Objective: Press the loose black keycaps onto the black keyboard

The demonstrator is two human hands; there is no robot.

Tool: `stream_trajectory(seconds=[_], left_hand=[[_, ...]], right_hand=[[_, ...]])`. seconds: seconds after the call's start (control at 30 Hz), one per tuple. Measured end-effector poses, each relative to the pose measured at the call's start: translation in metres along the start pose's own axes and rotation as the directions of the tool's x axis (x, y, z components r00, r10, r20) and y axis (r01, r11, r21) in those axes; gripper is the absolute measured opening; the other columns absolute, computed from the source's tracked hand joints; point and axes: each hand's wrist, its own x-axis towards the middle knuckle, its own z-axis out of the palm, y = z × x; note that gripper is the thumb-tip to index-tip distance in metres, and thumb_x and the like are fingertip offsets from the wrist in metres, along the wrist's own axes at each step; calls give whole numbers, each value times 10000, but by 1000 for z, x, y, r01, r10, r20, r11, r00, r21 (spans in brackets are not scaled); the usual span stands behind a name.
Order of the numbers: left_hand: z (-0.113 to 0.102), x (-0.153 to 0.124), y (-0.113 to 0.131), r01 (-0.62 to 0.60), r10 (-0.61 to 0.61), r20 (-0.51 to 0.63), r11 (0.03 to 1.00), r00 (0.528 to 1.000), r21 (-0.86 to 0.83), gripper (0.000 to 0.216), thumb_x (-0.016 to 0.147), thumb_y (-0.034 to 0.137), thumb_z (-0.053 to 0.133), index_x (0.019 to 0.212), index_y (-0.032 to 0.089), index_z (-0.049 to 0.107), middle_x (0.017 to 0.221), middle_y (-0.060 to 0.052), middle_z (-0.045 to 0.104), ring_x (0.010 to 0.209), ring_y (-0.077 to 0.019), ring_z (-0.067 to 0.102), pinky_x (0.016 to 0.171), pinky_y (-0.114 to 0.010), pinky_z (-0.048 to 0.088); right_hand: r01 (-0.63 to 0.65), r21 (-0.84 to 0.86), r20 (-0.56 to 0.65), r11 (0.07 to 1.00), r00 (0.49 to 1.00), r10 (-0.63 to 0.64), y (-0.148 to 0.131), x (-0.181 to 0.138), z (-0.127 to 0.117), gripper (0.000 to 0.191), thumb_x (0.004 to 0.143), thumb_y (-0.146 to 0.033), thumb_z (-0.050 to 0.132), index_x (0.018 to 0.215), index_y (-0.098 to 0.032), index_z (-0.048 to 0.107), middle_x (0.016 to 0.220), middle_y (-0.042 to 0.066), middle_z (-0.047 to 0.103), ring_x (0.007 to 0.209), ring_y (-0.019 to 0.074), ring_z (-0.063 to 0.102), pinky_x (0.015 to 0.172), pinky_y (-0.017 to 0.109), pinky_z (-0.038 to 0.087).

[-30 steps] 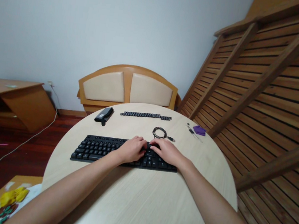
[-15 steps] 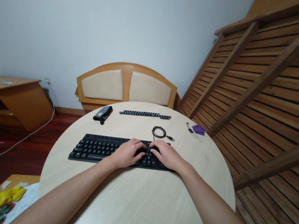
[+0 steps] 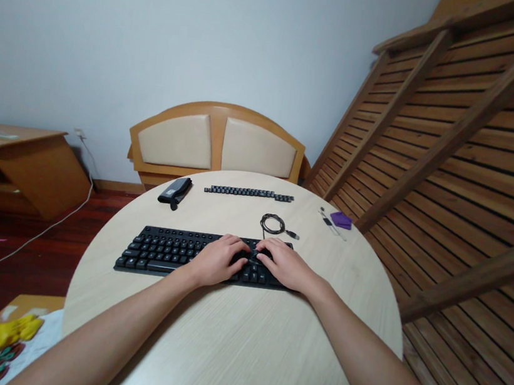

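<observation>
A black keyboard (image 3: 155,248) lies across the round table, its cable (image 3: 273,224) coiled behind it with the USB plug to the right. My left hand (image 3: 219,260) rests over the keys right of the middle, thumb and forefinger bent inward. Facing it, my right hand (image 3: 288,265) lies over the right end, with thumb and fingertips drawn together. Both sets of fingertips almost meet above the keys; whatever small thing is between them is hidden. Farther back, loose black keycaps (image 3: 247,192) stand in rows.
A dark folded pouch (image 3: 175,191) is at the table's back left. On the right are a purple cloth (image 3: 341,220) and a thin wire tool (image 3: 332,223). Wooden slats (image 3: 479,158) lean along the right. Yellow gloves (image 3: 17,331) lie low at the left.
The view has shifted slightly, so everything sits a little higher and further left. Both hands stay at the same spot on the keyboard, with only slight finger movement.
</observation>
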Motion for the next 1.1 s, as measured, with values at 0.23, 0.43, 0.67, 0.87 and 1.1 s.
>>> stream_trajectory(seconds=[0.23,0.43,0.67,0.87,1.1], left_hand=[[-1,1,2,8,-8,12,1000,1000,-6,214,949,263,544,1137,201,627,1121,-74,666,1096,-242,587,984,-387,484],[-1,-1,0,-13,13,3,1000,1000,-9,273,961,271,531,1215,222,618,1147,-74,660,1113,-242,580,997,-390,478],[-1,-1,-2,-49,49,28,999,998,-4,327,992,281,490,1277,251,647,1180,-79,643,1120,-235,576,1007,-374,477],[-1,-1,-2,-62,62,23,998,998,1,326,1002,280,472,1255,254,676,1199,-82,638,1126,-231,576,1013,-377,479],[-1,-1,-2,-61,61,12,998,998,0,320,1001,283,475,1240,242,682,1199,-80,645,1128,-231,578,1019,-373,478]], right_hand=[[18,-5,-12,1000,1000,-18,2,0,4,113,969,-226,534,1045,-198,613,1084,88,651,1086,230,574,968,387,453],[36,-38,-29,999,999,-37,0,-1,5,93,953,-224,563,1024,-204,619,1064,85,646,1084,235,565,957,392,455],[41,-37,-50,998,998,-42,-1,0,4,107,934,-197,578,1018,-201,644,1045,78,659,1070,227,572,945,382,453],[39,-15,-54,999,998,-40,-1,1,4,145,936,-194,579,1044,-207,675,1043,77,679,1052,224,589,931,380,460],[66,7,-72,998,995,-65,-1,2,4,198,944,-188,567,1094,-209,693,1064,74,709,1039,218,602,933,370,465]])
